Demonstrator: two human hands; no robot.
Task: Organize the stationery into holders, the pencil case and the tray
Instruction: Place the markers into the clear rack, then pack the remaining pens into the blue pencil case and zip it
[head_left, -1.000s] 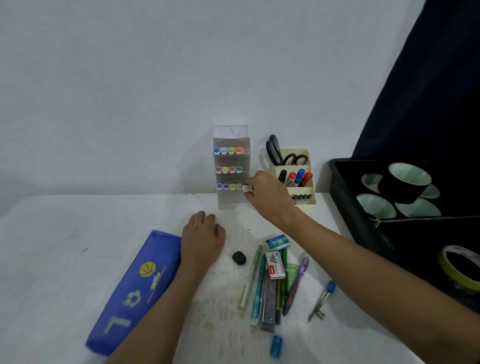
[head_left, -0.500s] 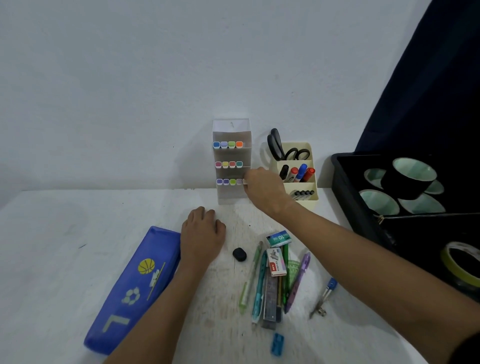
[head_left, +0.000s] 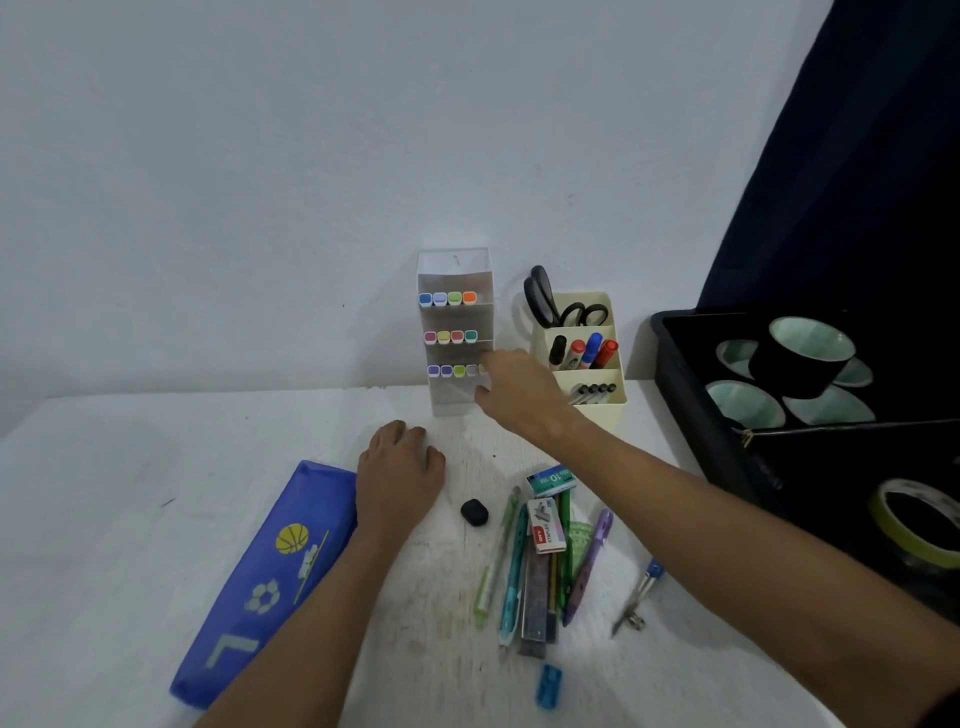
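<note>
I judge the highlighter step nearly done: my right hand (head_left: 524, 395) pinches a pale marker (head_left: 483, 370) at the tiered clear holder (head_left: 457, 332) by the worktop's back edge, needing only a push home. My left hand (head_left: 400, 475) rests relaxed, gripping nothing, beside the blue pencil case (head_left: 265, 582); loose pens (head_left: 540, 566) wait mid-worktop, the black tray (head_left: 691, 395) at the right edge, a white wall behind.

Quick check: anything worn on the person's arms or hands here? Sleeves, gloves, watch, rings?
Both are bare. The left hand and right hand show no gloves, rings or watch, and both forearms are uncovered as far as the frame shows. Only a dark sliver at the bottom right corner by the right upper arm might be a sleeve edge; too little shows to tell.
</note>
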